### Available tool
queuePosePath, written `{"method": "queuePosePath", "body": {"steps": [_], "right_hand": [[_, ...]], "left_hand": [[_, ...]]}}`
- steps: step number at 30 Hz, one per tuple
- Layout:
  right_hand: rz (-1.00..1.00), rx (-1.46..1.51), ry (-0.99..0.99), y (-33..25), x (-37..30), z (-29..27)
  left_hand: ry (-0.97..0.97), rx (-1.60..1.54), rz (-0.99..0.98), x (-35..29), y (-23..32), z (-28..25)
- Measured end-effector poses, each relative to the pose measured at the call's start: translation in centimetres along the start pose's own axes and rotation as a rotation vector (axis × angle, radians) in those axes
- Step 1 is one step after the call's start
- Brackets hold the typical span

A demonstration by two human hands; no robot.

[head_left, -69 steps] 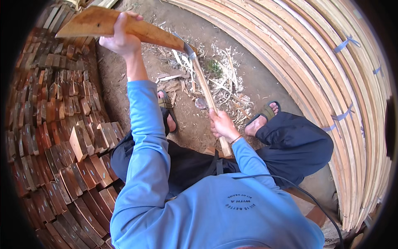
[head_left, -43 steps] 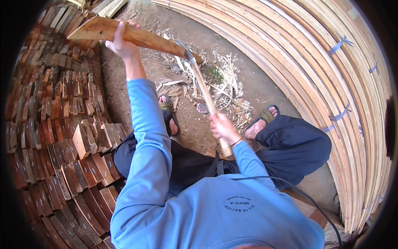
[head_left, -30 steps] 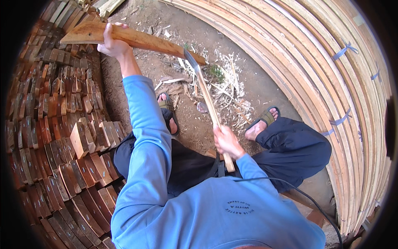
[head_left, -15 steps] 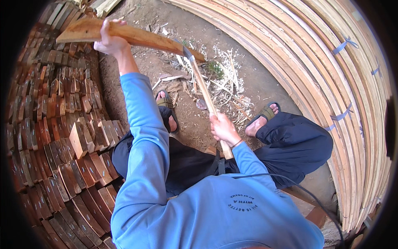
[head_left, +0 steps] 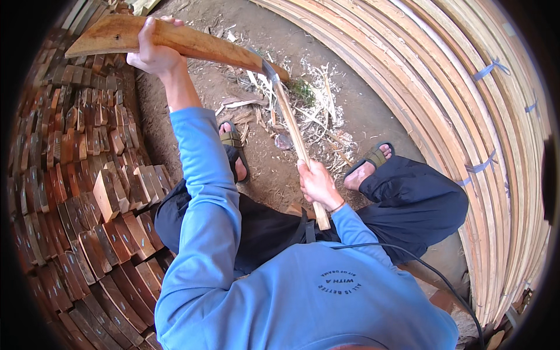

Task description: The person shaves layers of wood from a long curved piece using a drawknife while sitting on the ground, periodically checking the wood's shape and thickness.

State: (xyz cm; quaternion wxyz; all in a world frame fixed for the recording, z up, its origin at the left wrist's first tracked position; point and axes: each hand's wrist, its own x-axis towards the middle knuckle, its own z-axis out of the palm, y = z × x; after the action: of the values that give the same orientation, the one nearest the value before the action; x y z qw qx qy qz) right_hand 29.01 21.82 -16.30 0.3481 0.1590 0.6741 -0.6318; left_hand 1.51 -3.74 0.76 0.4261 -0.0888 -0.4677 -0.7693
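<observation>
My left hand (head_left: 155, 51), arm stretched far forward, is wrapped round a long wooden board (head_left: 213, 49) with a slanted left end. Closed on the pale wooden handle of an adze (head_left: 293, 119) is my right hand (head_left: 318, 184), near the handle's lower end. The adze's curved metal head lies at the board's right end and appears to touch it. Below that end, pale wood shavings (head_left: 326, 111) are scattered over the dirt ground.
Tall stacks of cut wood blocks (head_left: 76, 192) line the left side. Long pale planks (head_left: 461, 116), tied with bluish strips, curve along the right. My sandalled feet (head_left: 373, 162) stand apart. A black cable (head_left: 434, 269) crosses my right side.
My left hand and the board have shifted slightly left and away from me. The adze's head has turned a little against the board, and my right hand has moved slightly right.
</observation>
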Motion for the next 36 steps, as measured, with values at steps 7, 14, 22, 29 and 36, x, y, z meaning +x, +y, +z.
{"method": "queuePosePath", "body": {"steps": [7, 14, 22, 29, 36], "right_hand": [[0.112, 0.153, -0.024, 1.5, 3.2, -1.0], [0.166, 0.502, -0.196, 0.6, 1.8, -2.7], [0.1, 0.537, -0.16, -0.4, -0.3, -3.7], [0.187, 0.601, -0.234, -1.0, 0.3, -4.1], [0.098, 0.428, -0.163, -0.9, 2.5, -3.5]], "left_hand": [[-0.182, 0.202, 0.127, -3.1, -0.7, 2.8], [-0.328, 0.309, 0.134, -3.6, -2.9, 4.4], [-0.251, 0.258, 0.124, -4.3, -3.6, 9.0], [-0.216, 0.294, 0.057, -3.4, -4.2, 7.7], [-0.337, 0.117, 0.067, -3.5, -4.2, 6.5]]}}
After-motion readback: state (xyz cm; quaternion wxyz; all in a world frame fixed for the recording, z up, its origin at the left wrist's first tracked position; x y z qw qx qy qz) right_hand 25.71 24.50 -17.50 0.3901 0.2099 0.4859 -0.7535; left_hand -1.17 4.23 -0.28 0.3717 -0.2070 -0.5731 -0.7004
